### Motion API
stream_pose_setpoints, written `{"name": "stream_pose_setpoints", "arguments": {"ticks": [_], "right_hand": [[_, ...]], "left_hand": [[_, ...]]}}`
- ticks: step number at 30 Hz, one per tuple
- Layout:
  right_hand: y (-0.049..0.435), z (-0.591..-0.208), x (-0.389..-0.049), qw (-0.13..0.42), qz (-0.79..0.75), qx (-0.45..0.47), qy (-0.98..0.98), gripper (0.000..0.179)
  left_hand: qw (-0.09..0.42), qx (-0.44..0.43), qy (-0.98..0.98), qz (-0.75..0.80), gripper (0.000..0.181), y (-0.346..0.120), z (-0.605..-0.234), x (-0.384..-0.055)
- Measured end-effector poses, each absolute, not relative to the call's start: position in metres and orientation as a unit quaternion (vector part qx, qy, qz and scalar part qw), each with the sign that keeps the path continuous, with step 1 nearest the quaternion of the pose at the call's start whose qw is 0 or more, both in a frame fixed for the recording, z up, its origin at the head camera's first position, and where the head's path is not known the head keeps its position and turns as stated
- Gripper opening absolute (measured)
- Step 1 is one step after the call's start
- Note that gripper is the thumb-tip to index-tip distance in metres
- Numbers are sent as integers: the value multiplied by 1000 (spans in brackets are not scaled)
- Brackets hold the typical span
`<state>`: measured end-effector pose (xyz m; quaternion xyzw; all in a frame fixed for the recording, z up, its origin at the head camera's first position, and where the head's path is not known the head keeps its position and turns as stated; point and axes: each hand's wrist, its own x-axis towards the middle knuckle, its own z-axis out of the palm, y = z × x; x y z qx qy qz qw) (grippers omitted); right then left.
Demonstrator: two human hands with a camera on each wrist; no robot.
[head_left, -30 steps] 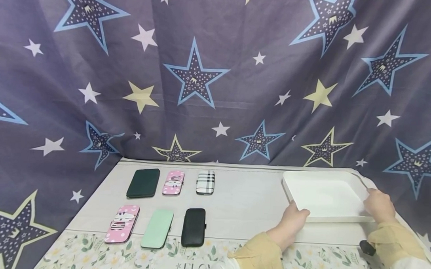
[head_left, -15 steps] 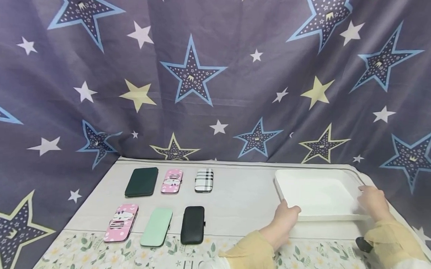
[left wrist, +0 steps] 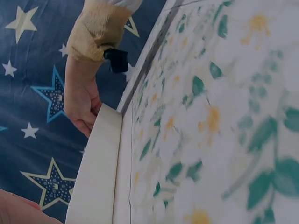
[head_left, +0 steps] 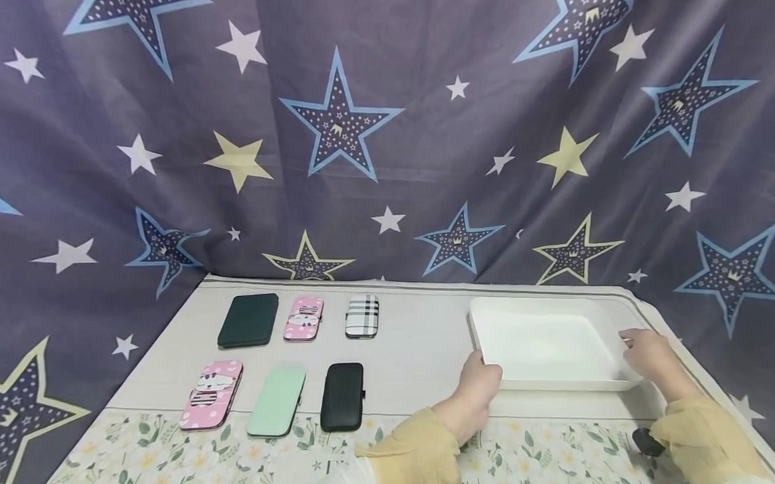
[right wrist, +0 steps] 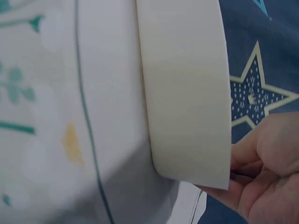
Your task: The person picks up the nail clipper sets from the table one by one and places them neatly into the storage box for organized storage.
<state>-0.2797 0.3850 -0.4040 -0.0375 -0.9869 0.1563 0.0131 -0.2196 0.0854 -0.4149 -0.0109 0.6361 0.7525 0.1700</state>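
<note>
A shallow white rectangular tray (head_left: 562, 385) with nothing in it lies near the table's right end. My left hand (head_left: 475, 384) grips its left front corner, thumb over the rim. At the opposite end, my right hand (head_left: 651, 356) holds the right wall. Seen from the right wrist, the thumb and fingers of that hand (right wrist: 273, 168) pinch the end wall of the tray (right wrist: 187, 93). In the left wrist view only part of the left hand (left wrist: 21, 210) shows at the lower corner, beside the tray's long front wall (left wrist: 99, 163).
Left of the tray lie several flat cases: dark green (head_left: 248, 320), small pink (head_left: 304, 319), plaid (head_left: 362, 316), larger pink (head_left: 212, 395), mint green (head_left: 277, 400) and black (head_left: 342, 397). A floral cloth (head_left: 156, 447) covers the table's front; a starry curtain (head_left: 416, 150) hangs behind.
Both hands have slid the tray to the left along the table, closer to the cases. The head view has also shifted slightly. The cases keep their arrangement.
</note>
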Motion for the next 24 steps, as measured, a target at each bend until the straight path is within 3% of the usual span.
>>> {"name": "stream_pose_setpoints", "arguments": {"ticks": [24], "right_hand": [[325, -409, -267, -11, 169, -10, -986, 40]], "left_hand": [[176, 24, 660, 730, 64, 19, -413, -196]]}}
